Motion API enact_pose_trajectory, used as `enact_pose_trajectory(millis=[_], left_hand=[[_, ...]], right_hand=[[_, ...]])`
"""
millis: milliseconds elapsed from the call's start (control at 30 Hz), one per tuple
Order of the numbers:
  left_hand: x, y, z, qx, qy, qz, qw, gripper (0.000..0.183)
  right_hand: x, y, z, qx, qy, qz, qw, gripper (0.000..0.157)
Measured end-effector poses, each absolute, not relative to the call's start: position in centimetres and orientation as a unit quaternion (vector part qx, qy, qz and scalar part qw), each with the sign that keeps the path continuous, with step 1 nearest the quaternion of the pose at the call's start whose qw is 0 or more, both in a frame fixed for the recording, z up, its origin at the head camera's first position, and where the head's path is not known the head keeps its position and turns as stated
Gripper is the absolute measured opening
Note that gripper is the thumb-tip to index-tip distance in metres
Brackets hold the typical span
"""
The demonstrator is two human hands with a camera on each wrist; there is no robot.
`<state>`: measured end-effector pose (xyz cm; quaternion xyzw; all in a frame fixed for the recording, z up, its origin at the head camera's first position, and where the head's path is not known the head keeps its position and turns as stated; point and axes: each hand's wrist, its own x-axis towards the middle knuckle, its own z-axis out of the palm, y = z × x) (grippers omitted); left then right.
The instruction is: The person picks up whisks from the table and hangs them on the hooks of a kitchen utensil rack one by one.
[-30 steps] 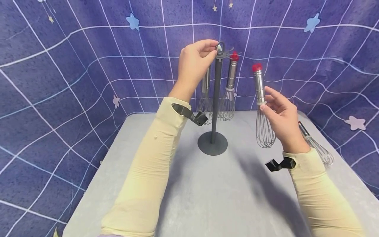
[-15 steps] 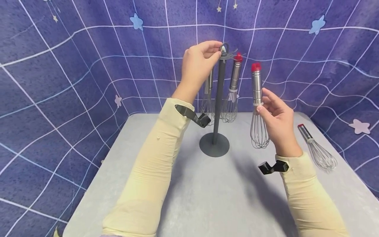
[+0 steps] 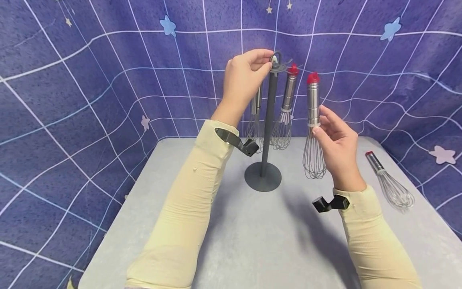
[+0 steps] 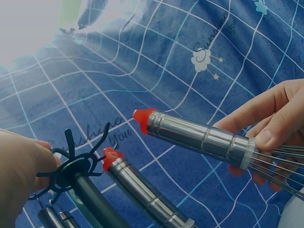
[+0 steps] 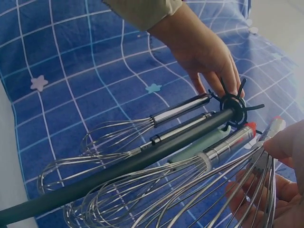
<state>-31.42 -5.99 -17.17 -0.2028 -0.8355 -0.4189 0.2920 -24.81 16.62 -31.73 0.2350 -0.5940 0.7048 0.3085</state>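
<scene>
My left hand pinches the top of a dark grey utensil stand, beside its ring and hooks. In my right hand, thumb and fingers hold a red-tipped metal whisk near its collar, handle up and wires down, in the air right of the stand. The left wrist view has its red tip apart from the hooks. Another red-tipped whisk hangs on the stand's right side. Two more silver-handled whisks hang on the far side, partly hidden by my left hand in the head view.
A smaller red-tipped whisk lies on the grey tabletop at the right. The stand's round base rests mid-table. Behind the pole hangs something pale green, mostly hidden. A blue gridded cloth surrounds the table.
My right hand has brought the whisk a little left and up, closer to the hanging red-tipped one, and turned it more upright. The left hand keeps its hold on the stand's top.
</scene>
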Motion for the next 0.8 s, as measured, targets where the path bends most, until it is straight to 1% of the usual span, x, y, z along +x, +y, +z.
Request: enact_pose_trajectory(millis=[233, 433, 800], left_hand=[[-31.5, -6.0, -17.3, -0.200, -0.834, -0.421, 0.297, 0.023], [-31.4, -5.8, -17.3, -0.198, -0.831, -0.425, 0.301, 0.022], [-31.4, -5.9, -17.3, -0.193, -0.834, -0.421, 0.299, 0.023]], right_hand=[[-24.8, 16.1, -31.6, 0.244, -0.583, 0.712, 0.306, 0.045], [-24.8, 15.7, -31.4, 0.252, -0.581, 0.707, 0.314, 0.047], [-24.8, 15.1, -31.1, 0.237, -0.595, 0.700, 0.316, 0.047]])
